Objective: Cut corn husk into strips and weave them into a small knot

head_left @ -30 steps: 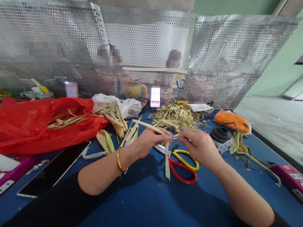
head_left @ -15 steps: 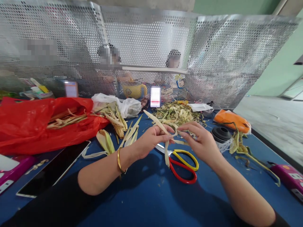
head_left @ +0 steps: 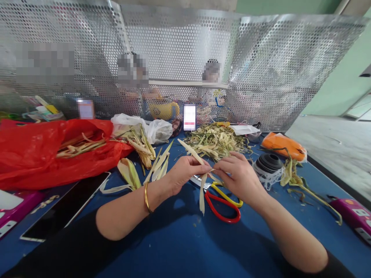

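Pale corn husk strips point(head_left: 191, 149) cross between my hands, one pointing up to the left and one hanging down. My left hand point(head_left: 185, 173) pinches them between thumb and fingers. Close beside it, my right hand point(head_left: 236, 173) has its thumb and fingertips closed on a strip end at the crossing. Scissors point(head_left: 222, 208) with one red and one yellow handle lie on the blue table just below; their blades are partly hidden by the husk and my left hand. More cut husk strips point(head_left: 159, 164) and a wider greenish husk point(head_left: 128, 173) rest left of my left hand.
Husk scraps point(head_left: 218, 141) are heaped behind my hands. A red plastic bag point(head_left: 34, 154) with husks and a dark tablet point(head_left: 66, 208) lie left. At right are a black ribbed object point(head_left: 269, 165), an orange packet point(head_left: 284, 146) and a purple box point(head_left: 352, 218). A perforated metal screen point(head_left: 179, 38) stands behind; people sit beyond it.
My right hand's fingers have drawn in against the left fingertips and closed on the strip. The hanging strip reaches lower and now falls left of the red handle.
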`<act>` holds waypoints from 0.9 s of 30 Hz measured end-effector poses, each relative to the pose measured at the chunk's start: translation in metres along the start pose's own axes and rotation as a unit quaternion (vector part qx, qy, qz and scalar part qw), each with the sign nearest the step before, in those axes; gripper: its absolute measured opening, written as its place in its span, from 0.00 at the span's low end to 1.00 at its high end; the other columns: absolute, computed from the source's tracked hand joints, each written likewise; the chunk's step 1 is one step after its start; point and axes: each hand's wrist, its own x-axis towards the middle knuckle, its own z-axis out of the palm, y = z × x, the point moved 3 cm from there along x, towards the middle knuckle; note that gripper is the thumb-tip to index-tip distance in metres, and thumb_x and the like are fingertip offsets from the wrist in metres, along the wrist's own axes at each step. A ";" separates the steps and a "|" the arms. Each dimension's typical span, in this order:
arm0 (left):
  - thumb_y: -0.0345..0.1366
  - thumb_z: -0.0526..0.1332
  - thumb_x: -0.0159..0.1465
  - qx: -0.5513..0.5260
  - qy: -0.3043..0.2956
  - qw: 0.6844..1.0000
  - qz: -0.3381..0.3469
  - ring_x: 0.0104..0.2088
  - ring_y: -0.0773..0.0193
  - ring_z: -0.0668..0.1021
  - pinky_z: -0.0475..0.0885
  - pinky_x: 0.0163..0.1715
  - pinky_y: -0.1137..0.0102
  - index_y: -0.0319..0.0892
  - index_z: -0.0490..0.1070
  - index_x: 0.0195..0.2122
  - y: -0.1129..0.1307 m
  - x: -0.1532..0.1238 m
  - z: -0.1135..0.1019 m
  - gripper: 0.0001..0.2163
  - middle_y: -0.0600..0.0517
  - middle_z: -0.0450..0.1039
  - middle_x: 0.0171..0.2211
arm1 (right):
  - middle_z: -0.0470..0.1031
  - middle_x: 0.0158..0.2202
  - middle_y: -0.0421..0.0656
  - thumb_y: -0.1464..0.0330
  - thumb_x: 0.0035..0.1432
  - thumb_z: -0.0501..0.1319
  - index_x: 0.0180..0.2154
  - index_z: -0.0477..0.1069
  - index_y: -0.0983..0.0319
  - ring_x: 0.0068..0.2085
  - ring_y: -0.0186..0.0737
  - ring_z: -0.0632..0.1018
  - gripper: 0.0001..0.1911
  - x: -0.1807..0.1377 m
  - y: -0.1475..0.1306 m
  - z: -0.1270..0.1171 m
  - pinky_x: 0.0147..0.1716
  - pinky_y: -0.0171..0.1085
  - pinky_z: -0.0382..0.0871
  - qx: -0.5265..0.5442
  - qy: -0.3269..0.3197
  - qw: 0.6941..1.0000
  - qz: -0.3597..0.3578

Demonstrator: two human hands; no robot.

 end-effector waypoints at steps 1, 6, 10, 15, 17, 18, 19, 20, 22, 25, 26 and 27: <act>0.35 0.70 0.50 0.007 0.006 1.000 -0.006 0.28 0.66 0.74 0.68 0.36 0.70 0.39 0.77 0.28 -0.001 0.000 0.000 0.07 0.52 0.75 0.24 | 0.76 0.28 0.40 0.71 0.64 0.55 0.31 0.74 0.59 0.33 0.38 0.75 0.12 0.000 -0.001 0.000 0.54 0.46 0.55 -0.015 0.005 1.000 -0.004; 0.36 0.69 0.50 0.038 0.012 0.998 -0.042 0.28 0.65 0.74 0.68 0.34 0.70 0.39 0.79 0.26 -0.004 -0.001 0.000 0.06 0.51 0.76 0.24 | 0.74 0.26 0.41 0.72 0.62 0.54 0.30 0.74 0.60 0.33 0.39 0.74 0.12 0.000 -0.007 0.001 0.55 0.46 0.55 -0.080 0.024 0.996 -0.020; 0.36 0.67 0.50 0.076 -0.005 0.996 -0.052 0.29 0.64 0.74 0.67 0.36 0.69 0.39 0.79 0.24 -0.006 -0.001 -0.001 0.06 0.50 0.76 0.24 | 0.75 0.26 0.41 0.74 0.61 0.55 0.28 0.73 0.61 0.32 0.40 0.74 0.11 -0.001 -0.010 0.001 0.54 0.46 0.56 -0.090 0.027 0.995 -0.017; 0.35 0.68 0.48 0.110 -0.027 0.993 -0.039 0.29 0.63 0.74 0.66 0.35 0.69 0.39 0.80 0.24 -0.004 0.000 -0.002 0.05 0.51 0.76 0.24 | 0.74 0.25 0.40 0.75 0.59 0.55 0.27 0.73 0.60 0.30 0.38 0.74 0.12 -0.002 -0.009 0.006 0.52 0.44 0.57 -0.073 0.022 0.997 0.016; 0.35 0.68 0.48 0.096 -0.030 0.994 -0.037 0.29 0.64 0.73 0.65 0.35 0.69 0.39 0.79 0.23 -0.004 0.000 -0.002 0.05 0.51 0.75 0.23 | 0.75 0.27 0.41 0.75 0.60 0.54 0.29 0.73 0.60 0.32 0.39 0.74 0.12 -0.002 -0.008 0.006 0.51 0.44 0.58 -0.070 0.036 0.997 0.028; 0.36 0.68 0.49 0.078 -0.023 0.996 -0.037 0.28 0.64 0.73 0.65 0.34 0.69 0.39 0.79 0.23 -0.004 0.000 -0.002 0.05 0.52 0.75 0.23 | 0.76 0.30 0.42 0.74 0.61 0.54 0.32 0.74 0.60 0.35 0.41 0.75 0.11 -0.003 -0.008 0.004 0.51 0.45 0.58 -0.068 0.054 0.996 0.034; 0.36 0.69 0.49 0.055 -0.009 0.998 -0.036 0.28 0.65 0.72 0.66 0.34 0.70 0.39 0.78 0.23 -0.004 0.001 -0.002 0.06 0.52 0.75 0.23 | 0.77 0.35 0.44 0.73 0.61 0.55 0.37 0.74 0.59 0.39 0.43 0.75 0.10 -0.003 -0.008 0.001 0.50 0.45 0.59 -0.067 0.078 0.994 0.039; 0.37 0.69 0.49 0.028 0.010 0.999 -0.037 0.28 0.66 0.72 0.66 0.34 0.70 0.39 0.78 0.24 -0.004 0.002 -0.003 0.07 0.52 0.75 0.24 | 0.77 0.39 0.46 0.71 0.62 0.55 0.41 0.74 0.59 0.42 0.45 0.75 0.10 -0.003 -0.008 -0.002 0.49 0.45 0.59 -0.067 0.107 0.991 0.042; 0.39 0.70 0.49 -0.022 0.049 0.998 -0.039 0.28 0.66 0.73 0.66 0.34 0.70 0.39 0.78 0.24 -0.007 0.003 -0.004 0.08 0.51 0.75 0.25 | 0.76 0.42 0.48 0.68 0.64 0.55 0.43 0.73 0.59 0.44 0.46 0.74 0.10 -0.004 -0.010 -0.009 0.46 0.44 0.60 -0.070 0.150 0.985 0.045; 0.39 0.71 0.49 -0.067 0.070 0.995 -0.031 0.29 0.66 0.73 0.66 0.35 0.71 0.39 0.78 0.25 -0.010 0.005 -0.005 0.09 0.51 0.75 0.25 | 0.76 0.30 0.43 0.65 0.65 0.55 0.33 0.74 0.59 0.34 0.41 0.75 0.12 -0.005 -0.018 -0.008 0.41 0.42 0.58 -0.056 0.121 0.990 0.034; 0.40 0.70 0.49 -0.077 0.068 0.994 -0.029 0.29 0.67 0.73 0.66 0.35 0.72 0.39 0.78 0.25 -0.010 0.006 -0.005 0.09 0.52 0.75 0.25 | 0.75 0.27 0.42 0.63 0.65 0.56 0.30 0.74 0.59 0.31 0.39 0.74 0.13 -0.005 -0.021 -0.004 0.39 0.41 0.58 -0.047 0.100 0.993 0.033; 0.41 0.70 0.50 -0.086 0.062 0.994 -0.028 0.28 0.67 0.72 0.66 0.35 0.71 0.39 0.77 0.24 -0.011 0.006 -0.005 0.10 0.52 0.74 0.24 | 0.74 0.26 0.41 0.62 0.64 0.57 0.29 0.74 0.60 0.29 0.38 0.74 0.13 -0.005 -0.024 0.001 0.37 0.41 0.57 -0.039 0.081 0.995 0.034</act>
